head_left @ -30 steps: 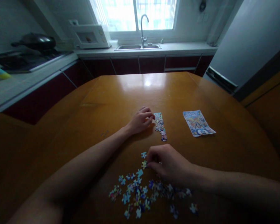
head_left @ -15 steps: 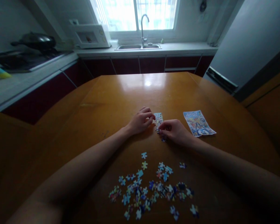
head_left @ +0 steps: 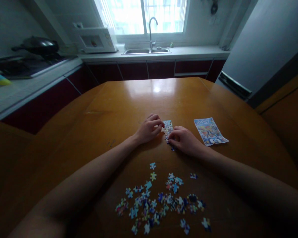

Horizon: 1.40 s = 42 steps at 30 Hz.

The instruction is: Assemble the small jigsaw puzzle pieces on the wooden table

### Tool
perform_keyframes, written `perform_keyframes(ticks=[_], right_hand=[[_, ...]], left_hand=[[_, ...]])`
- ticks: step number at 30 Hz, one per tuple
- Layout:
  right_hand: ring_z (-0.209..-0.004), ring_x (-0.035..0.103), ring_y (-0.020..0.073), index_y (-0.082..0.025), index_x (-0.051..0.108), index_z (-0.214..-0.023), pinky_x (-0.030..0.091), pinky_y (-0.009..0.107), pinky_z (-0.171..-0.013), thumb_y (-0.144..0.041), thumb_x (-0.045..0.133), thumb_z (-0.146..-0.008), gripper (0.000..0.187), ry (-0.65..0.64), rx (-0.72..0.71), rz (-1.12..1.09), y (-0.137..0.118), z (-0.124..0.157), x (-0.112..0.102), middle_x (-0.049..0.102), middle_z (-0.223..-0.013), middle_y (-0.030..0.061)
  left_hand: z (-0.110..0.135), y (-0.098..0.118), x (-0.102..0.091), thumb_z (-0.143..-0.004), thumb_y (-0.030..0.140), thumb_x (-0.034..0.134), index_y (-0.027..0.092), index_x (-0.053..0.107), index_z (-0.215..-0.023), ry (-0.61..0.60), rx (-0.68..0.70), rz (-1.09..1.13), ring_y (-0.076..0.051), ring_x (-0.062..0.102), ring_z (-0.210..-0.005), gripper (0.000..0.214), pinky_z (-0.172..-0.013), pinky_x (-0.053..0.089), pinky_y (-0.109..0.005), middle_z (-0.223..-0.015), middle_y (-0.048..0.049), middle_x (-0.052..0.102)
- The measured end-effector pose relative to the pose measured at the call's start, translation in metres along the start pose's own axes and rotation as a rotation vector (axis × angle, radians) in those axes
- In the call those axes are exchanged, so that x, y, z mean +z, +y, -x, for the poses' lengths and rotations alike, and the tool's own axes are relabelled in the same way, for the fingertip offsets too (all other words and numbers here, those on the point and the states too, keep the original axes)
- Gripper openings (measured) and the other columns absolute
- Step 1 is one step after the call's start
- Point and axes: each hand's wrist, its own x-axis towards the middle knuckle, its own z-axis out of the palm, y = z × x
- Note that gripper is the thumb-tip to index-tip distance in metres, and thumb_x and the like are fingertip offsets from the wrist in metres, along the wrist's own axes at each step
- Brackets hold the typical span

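Observation:
A narrow strip of joined jigsaw puzzle [head_left: 168,126] lies on the wooden table between my hands. My left hand [head_left: 151,128] rests at its left edge, fingers curled and the tips of thumb and index finger against it. Over the strip's lower right part, my right hand [head_left: 185,139] is closed in a pinch on a jigsaw piece, mostly hidden by the fingers. A dark piece [head_left: 173,149] shows just below that hand. Nearer to me is a spread pile of loose jigsaw pieces [head_left: 165,207], with a light blue piece [head_left: 152,165] and a yellowish piece [head_left: 153,176] apart from it.
Right of my right hand lies a printed picture sheet [head_left: 210,131]. The brown table [head_left: 129,102] has rounded far corners. Beyond it stand a counter with a sink [head_left: 136,51], a microwave [head_left: 95,40] and a stove with a wok [head_left: 39,45]; a fridge [head_left: 260,43] is at the right.
My right fingertips have settled lower against the strip, and the piece in them is less visible. My left hand keeps its place. The view has shifted slightly.

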Motion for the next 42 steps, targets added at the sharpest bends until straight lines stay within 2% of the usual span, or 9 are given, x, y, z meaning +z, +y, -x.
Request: perform_keyframes(ticks=[8, 14, 20, 32, 38, 42], right_hand=[[-0.084, 0.057, 0.0181, -0.018, 0.069, -0.076, 0.044, 0.032, -0.078, -0.017, 0.069, -0.088, 0.012, 0.052, -0.01, 0.005, 0.001, 0.001, -0.001, 0.065, -0.085, 0.0045], [-0.088, 0.057, 0.0199, -0.019, 0.073, -0.085, 0.045, 0.034, -0.081, -0.01, 0.064, -0.085, 0.013, 0.107, -0.023, 0.0, 0.013, -0.001, -0.001, 0.064, -0.087, 0.0051], [-0.087, 0.057, 0.0199, -0.019, 0.071, -0.084, 0.045, 0.033, -0.079, -0.007, 0.061, -0.083, 0.016, 0.146, 0.015, 0.003, 0.022, -0.003, 0.002, 0.063, -0.086, 0.0049], [-0.088, 0.058, 0.0199, -0.019, 0.07, -0.082, 0.045, 0.033, -0.082, -0.008, 0.061, -0.085, 0.014, 0.168, 0.033, -0.007, 0.021, -0.005, 0.004, 0.064, -0.087, 0.0049], [-0.088, 0.058, 0.0202, -0.019, 0.071, -0.085, 0.045, 0.034, -0.082, -0.006, 0.061, -0.083, 0.016, 0.184, 0.036, -0.026, 0.02, -0.005, 0.004, 0.065, -0.087, 0.005], [-0.087, 0.057, 0.0199, -0.019, 0.072, -0.089, 0.045, 0.033, -0.08, -0.006, 0.06, -0.083, 0.019, 0.202, 0.056, -0.04, 0.02, -0.005, 0.003, 0.064, -0.087, 0.0047]], left_hand=[[0.0, 0.002, -0.002, -0.097, 0.022, 0.051, 0.018, 0.072, -0.086, -0.007, 0.006, 0.035, -0.019, 0.053, -0.09, 0.024, -0.085, 0.045, -0.036, -0.087, -0.0054, 0.059], [0.002, 0.01, -0.01, -0.09, 0.026, 0.066, 0.025, 0.078, -0.095, -0.245, 0.138, 0.14, -0.02, 0.052, -0.095, 0.013, -0.089, 0.046, -0.035, -0.094, -0.0055, 0.06], [0.002, 0.011, -0.01, -0.086, 0.037, 0.074, 0.03, 0.081, -0.093, -0.329, 0.142, 0.149, -0.022, 0.05, -0.096, 0.012, -0.09, 0.045, -0.036, -0.093, -0.0059, 0.059], [0.0, 0.01, -0.01, -0.084, 0.036, 0.078, 0.034, 0.081, -0.094, -0.362, 0.199, 0.156, -0.022, 0.05, -0.097, 0.011, -0.089, 0.045, -0.035, -0.093, -0.0054, 0.06], [0.001, 0.013, -0.012, -0.092, 0.037, 0.067, 0.028, 0.08, -0.096, -0.327, 0.164, 0.14, -0.022, 0.052, -0.094, 0.016, -0.088, 0.046, -0.036, -0.093, -0.0071, 0.06], [0.0, 0.014, -0.014, -0.094, 0.038, 0.063, 0.025, 0.079, -0.091, -0.309, 0.154, 0.138, -0.022, 0.051, -0.092, 0.021, -0.087, 0.045, -0.036, -0.092, -0.0075, 0.059]])
